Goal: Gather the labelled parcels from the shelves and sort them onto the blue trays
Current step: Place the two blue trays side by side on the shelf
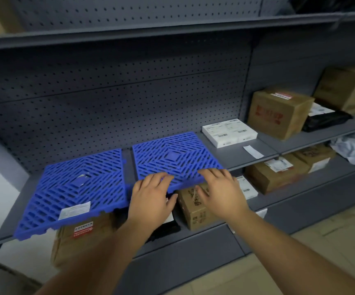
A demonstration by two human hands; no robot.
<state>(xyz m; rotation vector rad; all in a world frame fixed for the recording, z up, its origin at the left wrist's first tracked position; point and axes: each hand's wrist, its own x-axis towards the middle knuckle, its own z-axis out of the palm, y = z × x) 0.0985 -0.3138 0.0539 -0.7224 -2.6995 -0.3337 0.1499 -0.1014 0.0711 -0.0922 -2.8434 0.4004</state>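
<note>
Left hand (151,196) and right hand (221,188) pinched the overhanging right blue tray (172,154), fingers (161,177) atop, thumbs under, the white parcel (229,133) beside it on the shelf (236,158); a tug might have tipped it off.

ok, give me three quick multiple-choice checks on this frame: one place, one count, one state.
1. The white flat box lies: A on the floor; B on the shelf, right of the right tray; C on the top shelf.
2. Blue trays on that shelf: A one; B two; C four.
3. The left hand and right hand: A both hold the right tray's front edge; B each hold a parcel; C hang idle.

Answers:
1 B, it sits on bare shelf beside the right tray.
2 B, the left tray and right tray lie side by side.
3 A, fingers on top of the edge, thumbs under it.
</note>
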